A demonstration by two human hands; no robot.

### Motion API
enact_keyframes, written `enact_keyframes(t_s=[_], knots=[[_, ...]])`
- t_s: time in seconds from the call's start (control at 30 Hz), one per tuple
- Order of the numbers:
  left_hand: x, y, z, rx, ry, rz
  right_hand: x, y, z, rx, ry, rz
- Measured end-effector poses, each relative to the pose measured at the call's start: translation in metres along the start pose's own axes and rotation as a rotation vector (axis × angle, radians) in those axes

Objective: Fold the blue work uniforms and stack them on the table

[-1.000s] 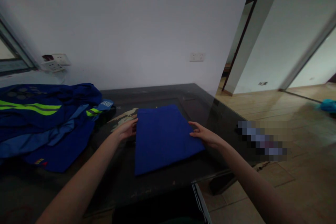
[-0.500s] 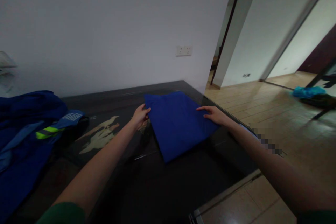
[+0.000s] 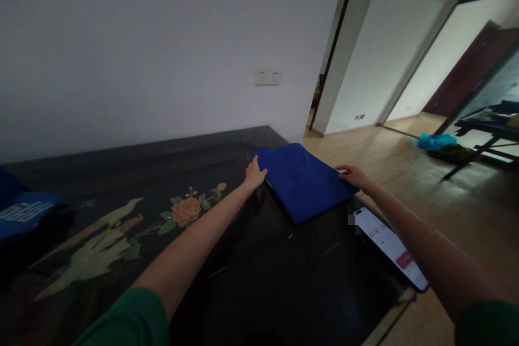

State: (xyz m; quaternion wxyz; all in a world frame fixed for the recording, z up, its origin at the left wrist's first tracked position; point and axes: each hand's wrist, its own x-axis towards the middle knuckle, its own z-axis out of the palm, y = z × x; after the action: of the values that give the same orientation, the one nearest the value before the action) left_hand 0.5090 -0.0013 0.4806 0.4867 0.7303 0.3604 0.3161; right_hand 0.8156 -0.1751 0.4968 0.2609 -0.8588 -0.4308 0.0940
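A folded blue cloth (image 3: 306, 181) lies near the right end of the dark glossy table (image 3: 259, 281). My left hand (image 3: 254, 174) grips its left edge, thumb on top and the other fingers partly hidden. At the right edge, my right hand (image 3: 353, 177) pinches the cloth between thumb and fingers. A thin yellow-green line shows under the cloth's left edge. Just below my right hand, a phone (image 3: 385, 243) with a lit screen lies at the table's right edge, partly behind my right forearm.
Blue clothing with white lettering (image 3: 26, 213) is at the far left of the table. A wall with sockets (image 3: 268, 77) stands behind. Beyond the right edge, a bright blue bag (image 3: 436, 141) lies on the floor near a dark table (image 3: 490, 128).
The view has turned right. The cloth and both hands have moved right across the table, towards its right edge. The phone is now largely in view.
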Motion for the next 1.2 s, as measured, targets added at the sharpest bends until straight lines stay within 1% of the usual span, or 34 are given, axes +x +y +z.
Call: enact_keyframes(t_s=[0.07,0.13,0.2,0.27,0.33,0.4,0.5,0.57,0.63,0.7,0.77,0.83,0.9,0.97,1.03,1.1,1.2], knots=[[-0.023,-0.002,0.011,0.317,-0.096,0.126,-0.001,0.006,0.009,0.043,-0.029,0.050],[-0.048,0.000,0.023,0.604,-0.259,0.220,-0.002,0.010,0.014,0.071,-0.024,0.054],[-0.066,0.004,0.032,0.732,-0.407,0.231,-0.002,0.013,0.016,0.082,-0.018,0.043],[-0.074,0.007,0.039,0.791,-0.478,0.220,0.000,0.017,0.017,0.089,-0.029,0.047],[-0.072,0.008,0.042,0.817,-0.489,0.229,0.002,0.020,0.018,0.071,-0.038,0.063],[-0.064,0.008,0.043,0.829,-0.481,0.245,0.004,0.021,0.020,0.017,-0.023,0.075],[-0.054,0.005,0.043,0.846,-0.476,0.232,0.006,0.017,0.026,-0.114,0.051,0.044],[-0.052,0.004,0.042,0.850,-0.471,0.219,0.004,0.014,0.030,-0.200,0.079,0.007],[-0.054,0.004,0.041,0.846,-0.453,0.220,0.001,0.011,0.032,-0.296,0.073,-0.009],[-0.061,0.006,0.040,0.846,-0.438,0.221,-0.004,0.006,0.031,-0.410,0.074,0.005],[-0.073,0.010,0.037,0.837,-0.460,0.230,-0.012,-0.005,0.030,-0.512,0.113,0.019],[-0.088,0.016,0.032,0.808,-0.511,0.267,-0.023,-0.026,0.033,-0.568,0.167,-0.024],[-0.108,0.021,0.025,0.779,-0.534,0.330,-0.039,-0.055,0.043,-0.571,0.184,-0.117],[-0.132,0.023,0.013,0.763,-0.522,0.404,-0.060,-0.085,0.061,-0.525,0.116,-0.216],[-0.161,0.021,-0.003,0.735,-0.515,0.472,-0.084,-0.108,0.083,-0.485,-0.001,-0.271],[-0.193,0.017,-0.025,0.685,-0.525,0.522,-0.104,-0.120,0.103,-0.506,-0.079,-0.288],[-0.240,0.012,-0.066,0.631,-0.505,0.526,-0.117,-0.121,0.120,-0.559,-0.097,-0.278]])
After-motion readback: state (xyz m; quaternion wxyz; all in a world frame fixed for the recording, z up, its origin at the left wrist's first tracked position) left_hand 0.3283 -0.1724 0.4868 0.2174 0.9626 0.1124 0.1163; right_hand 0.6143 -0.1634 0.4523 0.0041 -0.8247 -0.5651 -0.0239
